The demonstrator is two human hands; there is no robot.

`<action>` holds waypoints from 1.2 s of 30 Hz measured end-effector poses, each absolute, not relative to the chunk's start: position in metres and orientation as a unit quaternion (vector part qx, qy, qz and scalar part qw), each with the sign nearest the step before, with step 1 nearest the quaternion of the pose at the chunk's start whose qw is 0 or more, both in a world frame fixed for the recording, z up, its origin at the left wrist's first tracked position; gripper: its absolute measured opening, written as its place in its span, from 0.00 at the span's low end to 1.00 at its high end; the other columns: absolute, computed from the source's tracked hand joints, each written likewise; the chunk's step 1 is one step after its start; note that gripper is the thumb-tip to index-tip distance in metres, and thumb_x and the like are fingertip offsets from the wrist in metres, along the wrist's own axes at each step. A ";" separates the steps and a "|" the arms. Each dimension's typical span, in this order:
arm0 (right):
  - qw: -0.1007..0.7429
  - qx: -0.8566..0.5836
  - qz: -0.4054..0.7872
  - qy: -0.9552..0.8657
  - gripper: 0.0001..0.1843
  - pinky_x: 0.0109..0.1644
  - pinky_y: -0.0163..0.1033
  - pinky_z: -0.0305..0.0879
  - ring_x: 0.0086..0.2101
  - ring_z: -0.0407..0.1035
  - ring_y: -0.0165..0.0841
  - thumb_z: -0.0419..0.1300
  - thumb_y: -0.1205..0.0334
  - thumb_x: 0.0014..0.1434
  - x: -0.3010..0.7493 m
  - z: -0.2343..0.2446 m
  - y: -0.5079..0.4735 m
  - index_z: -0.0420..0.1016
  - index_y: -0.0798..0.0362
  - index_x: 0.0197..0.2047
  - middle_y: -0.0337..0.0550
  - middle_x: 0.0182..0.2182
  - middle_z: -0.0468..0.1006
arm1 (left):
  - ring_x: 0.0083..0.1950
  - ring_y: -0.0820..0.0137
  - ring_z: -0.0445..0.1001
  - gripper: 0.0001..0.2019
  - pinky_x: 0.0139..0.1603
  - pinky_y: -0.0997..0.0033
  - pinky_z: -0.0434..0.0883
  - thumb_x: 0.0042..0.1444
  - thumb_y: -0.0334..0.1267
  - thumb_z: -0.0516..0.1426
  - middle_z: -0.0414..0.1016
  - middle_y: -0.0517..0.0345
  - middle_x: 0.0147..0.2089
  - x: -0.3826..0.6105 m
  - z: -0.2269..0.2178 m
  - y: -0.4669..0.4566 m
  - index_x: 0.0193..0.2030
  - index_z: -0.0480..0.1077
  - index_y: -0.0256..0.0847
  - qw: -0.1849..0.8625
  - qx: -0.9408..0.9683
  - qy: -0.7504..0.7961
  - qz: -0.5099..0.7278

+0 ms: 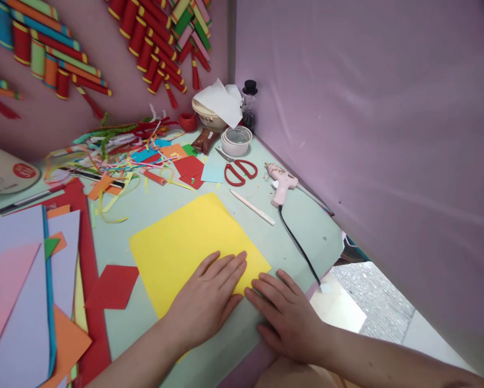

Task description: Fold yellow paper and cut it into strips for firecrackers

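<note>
A yellow sheet of paper lies flat on the pale green table. My left hand rests palm down on the sheet's near corner, fingers stretched out flat. My right hand lies flat beside it, fingertips touching the sheet's right corner edge. Neither hand holds anything.
Red scissors, a white stick and a pink glue gun with its black cord lie beyond the sheet. Paper strips and scraps litter the back. Coloured sheets stack at the left. Bowls stand in the corner by the purple wall.
</note>
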State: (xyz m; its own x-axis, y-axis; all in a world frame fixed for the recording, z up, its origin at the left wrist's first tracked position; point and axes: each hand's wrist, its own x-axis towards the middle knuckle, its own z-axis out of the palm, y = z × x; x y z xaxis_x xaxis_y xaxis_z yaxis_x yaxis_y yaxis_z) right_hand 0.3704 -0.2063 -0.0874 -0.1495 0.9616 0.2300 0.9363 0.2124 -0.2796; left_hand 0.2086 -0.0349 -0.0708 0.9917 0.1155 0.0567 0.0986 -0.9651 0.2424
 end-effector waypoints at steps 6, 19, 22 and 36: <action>0.168 -0.628 0.041 -0.759 0.27 0.68 0.53 0.28 0.58 0.59 0.40 0.52 0.57 0.60 0.372 -0.087 -0.207 0.63 0.53 0.62 0.47 0.56 0.71 | 0.65 0.63 0.59 0.23 0.67 0.56 0.53 0.65 0.40 0.47 0.55 0.56 0.69 0.209 -0.070 -0.036 0.65 0.57 0.39 0.113 0.991 0.057 0.030; 0.158 -0.651 0.025 -0.742 0.23 0.67 0.56 0.33 0.56 0.63 0.37 0.52 0.64 0.62 0.373 -0.083 -0.206 0.65 0.52 0.60 0.47 0.54 0.73 | 0.64 0.63 0.60 0.23 0.67 0.56 0.52 0.64 0.40 0.48 0.58 0.55 0.68 0.208 -0.071 -0.036 0.65 0.58 0.39 0.124 0.990 0.060 0.044; 0.159 -0.651 0.004 -0.742 0.23 0.66 0.54 0.42 0.56 0.64 0.37 0.52 0.65 0.62 0.381 -0.084 -0.208 0.64 0.53 0.60 0.47 0.52 0.75 | 0.64 0.63 0.60 0.23 0.67 0.56 0.52 0.65 0.40 0.47 0.59 0.54 0.67 0.208 -0.071 -0.037 0.66 0.57 0.40 0.125 0.989 0.064 0.049; 0.178 -0.663 -0.018 -0.727 0.26 0.63 0.55 0.51 0.56 0.62 0.41 0.55 0.65 0.59 0.390 -0.092 -0.213 0.64 0.54 0.61 0.47 0.55 0.72 | 0.64 0.65 0.61 0.23 0.67 0.58 0.51 0.66 0.43 0.46 0.59 0.55 0.67 0.208 -0.068 -0.039 0.66 0.57 0.42 0.134 0.987 0.077 0.052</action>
